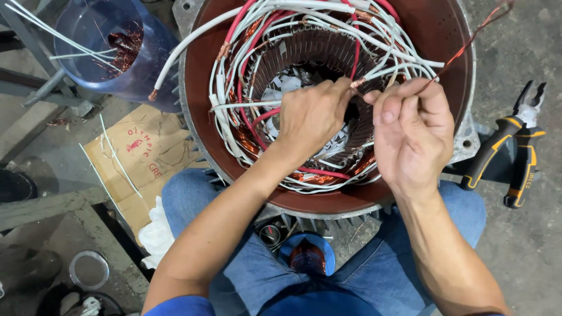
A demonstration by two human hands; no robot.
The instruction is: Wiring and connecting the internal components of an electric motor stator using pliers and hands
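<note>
A large round motor stator (202, 99) with a reddish-brown inner wall lies open end up in front of me, above my knees. White and red sleeved leads (234, 76) and copper windings crowd its bore. My left hand (310, 117) pinches a bare copper wire end (357, 83) where it leaves a sleeve. My right hand (413, 131) grips the same strand of copper wire (468, 41), which runs up and right past the stator's rim. Both hands hover over the middle of the bore, almost touching.
Black and yellow pliers (515, 149) lie on the concrete floor to the right. A clear blue plastic container (117, 47) with copper scraps and white sleeves stands at upper left. A cardboard sheet (140, 158) lies at left, and a blue lid with copper wire (307, 254) sits between my legs.
</note>
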